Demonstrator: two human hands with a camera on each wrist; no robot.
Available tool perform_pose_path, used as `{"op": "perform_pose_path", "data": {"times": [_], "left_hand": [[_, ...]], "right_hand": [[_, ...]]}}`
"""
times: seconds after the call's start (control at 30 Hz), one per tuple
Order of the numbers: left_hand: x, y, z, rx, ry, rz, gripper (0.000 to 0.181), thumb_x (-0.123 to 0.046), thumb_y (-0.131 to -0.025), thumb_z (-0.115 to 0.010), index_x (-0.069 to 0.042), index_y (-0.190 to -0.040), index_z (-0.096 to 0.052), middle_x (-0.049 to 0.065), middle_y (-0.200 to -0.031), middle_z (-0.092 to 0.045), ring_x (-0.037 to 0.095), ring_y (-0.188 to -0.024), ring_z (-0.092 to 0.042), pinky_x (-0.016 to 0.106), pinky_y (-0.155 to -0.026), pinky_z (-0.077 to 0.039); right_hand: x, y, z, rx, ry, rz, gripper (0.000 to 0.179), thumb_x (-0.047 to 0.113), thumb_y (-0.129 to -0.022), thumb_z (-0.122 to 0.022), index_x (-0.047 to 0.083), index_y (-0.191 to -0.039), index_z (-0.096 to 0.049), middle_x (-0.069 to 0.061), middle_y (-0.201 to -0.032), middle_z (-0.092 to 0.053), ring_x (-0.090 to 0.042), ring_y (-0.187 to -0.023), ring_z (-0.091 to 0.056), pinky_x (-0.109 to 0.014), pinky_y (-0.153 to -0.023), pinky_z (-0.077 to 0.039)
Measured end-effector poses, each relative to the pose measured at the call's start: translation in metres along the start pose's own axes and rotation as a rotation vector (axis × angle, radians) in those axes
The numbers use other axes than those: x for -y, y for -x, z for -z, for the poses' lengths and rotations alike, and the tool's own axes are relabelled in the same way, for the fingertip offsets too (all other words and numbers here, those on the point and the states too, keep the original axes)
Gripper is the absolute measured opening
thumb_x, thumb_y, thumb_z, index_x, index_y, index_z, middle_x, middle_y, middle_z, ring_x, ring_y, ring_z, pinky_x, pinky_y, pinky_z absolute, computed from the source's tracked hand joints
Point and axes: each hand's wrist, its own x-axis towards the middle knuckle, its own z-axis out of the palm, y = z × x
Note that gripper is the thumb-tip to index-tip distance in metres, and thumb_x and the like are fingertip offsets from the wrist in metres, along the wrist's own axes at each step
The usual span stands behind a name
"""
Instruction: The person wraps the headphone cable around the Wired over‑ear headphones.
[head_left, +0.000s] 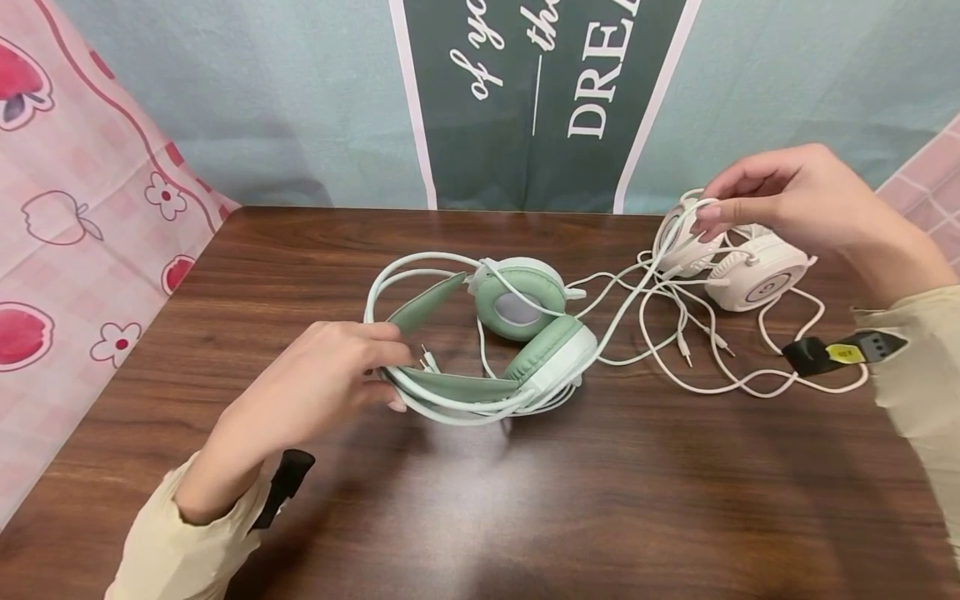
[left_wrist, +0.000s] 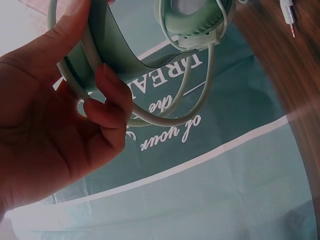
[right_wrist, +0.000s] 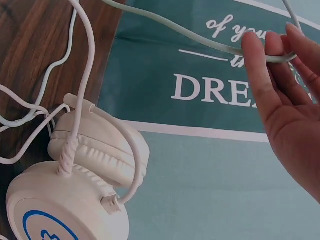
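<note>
Pale-green and white plastic headphones (head_left: 517, 308): in the head view, between left hand (head_left: 322, 383), much nearer, and right hand (head_left: 810, 200), stretching lengthwise from one toward the other. In the left wrist view, gripped by left hand at the padded green headband (left_wrist: 117, 55). In the right wrist view, thin pale-green cord (right_wrist: 185, 32) pinched by right hand.
</note>
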Motion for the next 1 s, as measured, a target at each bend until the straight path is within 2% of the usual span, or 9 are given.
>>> {"op": "perform_pose_path", "data": {"times": [0.23, 0.37, 0.5, 0.63, 0.73, 0.9, 1.0], "left_hand": [[0.002, -0.002, 0.004, 0.035, -0.01, 0.025, 0.026, -0.025, -0.06, -0.081, -0.024, -0.081, -0.066, -0.018, -0.074, -0.051, 0.001, -0.059, -0.047, 0.025, -0.055, -0.041], [0.003, -0.005, 0.006, 0.05, -0.032, 0.046, 0.029, -0.025, -0.059, -0.081, -0.023, -0.085, -0.068, -0.018, -0.074, -0.053, 0.002, -0.059, -0.047, 0.026, -0.055, -0.041], [0.003, -0.005, 0.007, 0.068, -0.058, 0.08, 0.03, -0.024, -0.059, -0.081, -0.021, -0.087, -0.069, -0.015, -0.071, -0.052, 0.004, -0.058, -0.048, 0.027, -0.054, -0.041], [-0.001, -0.004, 0.008, 0.079, -0.105, 0.117, 0.026, -0.023, -0.06, -0.081, -0.021, -0.081, -0.066, -0.014, -0.068, -0.047, 0.006, -0.054, -0.046, 0.029, -0.05, -0.039], [-0.004, -0.005, 0.009, 0.075, -0.148, 0.135, 0.024, -0.023, -0.062, -0.081, -0.021, -0.076, -0.062, -0.012, -0.067, -0.045, 0.009, -0.051, -0.045, 0.03, -0.048, -0.038], [-0.011, -0.008, 0.007, 0.058, -0.238, 0.164, 0.025, -0.022, -0.06, -0.082, -0.019, -0.073, -0.061, -0.008, -0.068, -0.048, 0.019, -0.051, -0.051, 0.035, -0.047, -0.041], [-0.016, -0.012, 0.004, 0.051, -0.317, 0.168, 0.027, -0.023, -0.058, -0.082, -0.017, -0.074, -0.062, -0.005, -0.068, -0.049, 0.024, -0.054, -0.055, 0.039, -0.049, -0.043]], "right_hand": [[0.014, -0.001, -0.003, -0.137, -0.05, -0.053, 0.02, 0.01, -0.079, -0.071, -0.004, -0.091, -0.066, -0.01, -0.066, -0.067, -0.014, -0.061, -0.065, -0.016, -0.068, -0.041], [0.027, -0.002, -0.005, -0.185, -0.084, -0.036, 0.019, 0.008, -0.076, -0.073, -0.006, -0.089, -0.067, -0.01, -0.065, -0.066, -0.014, -0.059, -0.064, -0.017, -0.063, -0.042], [0.035, -0.003, -0.006, -0.19, -0.096, -0.016, 0.019, 0.006, -0.075, -0.073, -0.007, -0.088, -0.067, -0.011, -0.065, -0.066, -0.015, -0.059, -0.063, -0.018, -0.061, -0.042], [0.037, -0.003, -0.007, -0.168, -0.151, -0.048, 0.019, 0.005, -0.076, -0.072, -0.007, -0.089, -0.066, -0.012, -0.067, -0.066, -0.017, -0.058, -0.064, -0.019, -0.054, -0.046], [0.039, -0.002, -0.007, -0.183, -0.186, -0.064, 0.02, 0.005, -0.076, -0.072, -0.008, -0.089, -0.065, -0.013, -0.069, -0.067, -0.019, -0.058, -0.065, -0.021, -0.048, -0.047], [0.048, -0.003, -0.013, -0.23, -0.249, -0.035, 0.024, 0.002, -0.074, -0.073, -0.013, -0.091, -0.064, -0.018, -0.071, -0.066, -0.024, -0.061, -0.063, -0.025, -0.054, -0.048], [0.051, -0.006, -0.016, -0.215, -0.286, -0.009, 0.023, 0.0, -0.074, -0.072, -0.014, -0.089, -0.063, -0.018, -0.07, -0.066, -0.023, -0.061, -0.063, -0.023, -0.059, -0.047]]}}
